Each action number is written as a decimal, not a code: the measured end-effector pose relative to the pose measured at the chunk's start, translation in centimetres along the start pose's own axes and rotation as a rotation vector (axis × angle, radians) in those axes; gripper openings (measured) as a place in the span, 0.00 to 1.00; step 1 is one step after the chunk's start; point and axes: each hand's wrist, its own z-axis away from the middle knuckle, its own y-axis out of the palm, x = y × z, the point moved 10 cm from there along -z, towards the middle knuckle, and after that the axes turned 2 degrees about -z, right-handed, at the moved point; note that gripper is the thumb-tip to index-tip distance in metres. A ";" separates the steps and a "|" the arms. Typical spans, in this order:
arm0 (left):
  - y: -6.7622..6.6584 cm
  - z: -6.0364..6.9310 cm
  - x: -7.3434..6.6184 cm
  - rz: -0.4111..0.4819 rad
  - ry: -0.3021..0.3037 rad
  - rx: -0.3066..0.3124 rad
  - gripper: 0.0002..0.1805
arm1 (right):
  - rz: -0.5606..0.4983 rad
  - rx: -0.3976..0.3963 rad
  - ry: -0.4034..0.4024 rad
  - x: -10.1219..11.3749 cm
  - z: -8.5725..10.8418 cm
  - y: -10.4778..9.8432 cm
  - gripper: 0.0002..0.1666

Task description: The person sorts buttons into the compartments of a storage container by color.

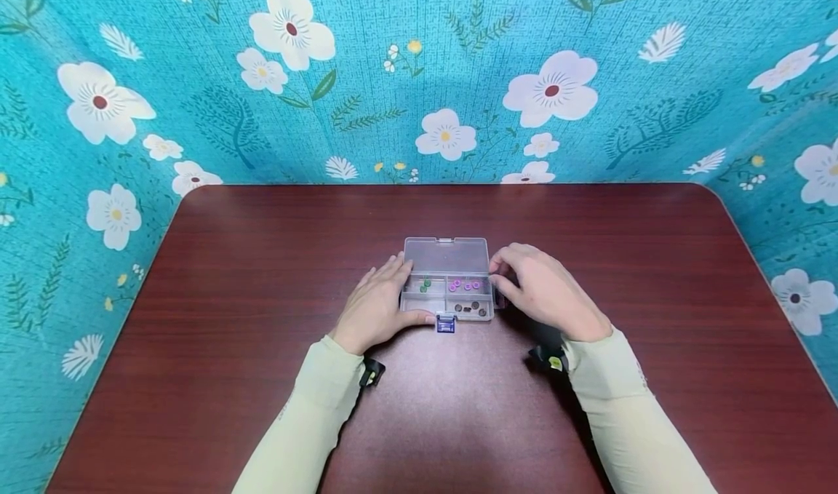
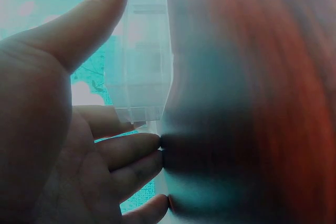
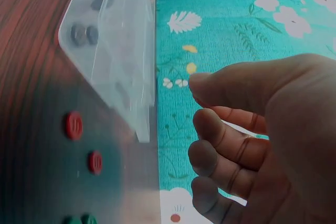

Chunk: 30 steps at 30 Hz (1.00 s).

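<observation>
A clear plastic compartment box lies on the table with its lid tipped back and a blue clasp at the front. Green buttons, pink buttons and dark brown buttons sit in three compartments; the front left one shows none. My left hand holds the box's left end, thumb along the front edge, fingers by the left side. Beside the right end hovers my right hand, fingers loosely bent, thumb apart, nothing visible between them. Below it in the right wrist view lie red buttons.
Green buttons show at the lower edge of the right wrist view, on the table by the red ones. The dark red wooden table meets a blue flowered cloth at its back and sides.
</observation>
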 end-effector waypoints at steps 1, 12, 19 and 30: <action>0.0 0.0 0.0 -0.001 0.001 0.000 0.58 | -0.001 -0.005 0.003 -0.2 0.1 -0.1 0.03; 0.0 0.0 0.0 -0.014 0.006 -0.003 0.58 | 0.012 -0.032 0.030 -2.1 1.6 -1.1 0.03; 0.0 -0.1 0.0 -0.012 0.000 -0.001 0.59 | 0.030 -0.030 0.041 -3.2 2.3 -1.4 0.03; 0.0 0.0 0.1 -0.010 -0.005 -0.002 0.59 | 0.052 -0.001 0.076 -4.4 3.1 -1.4 0.03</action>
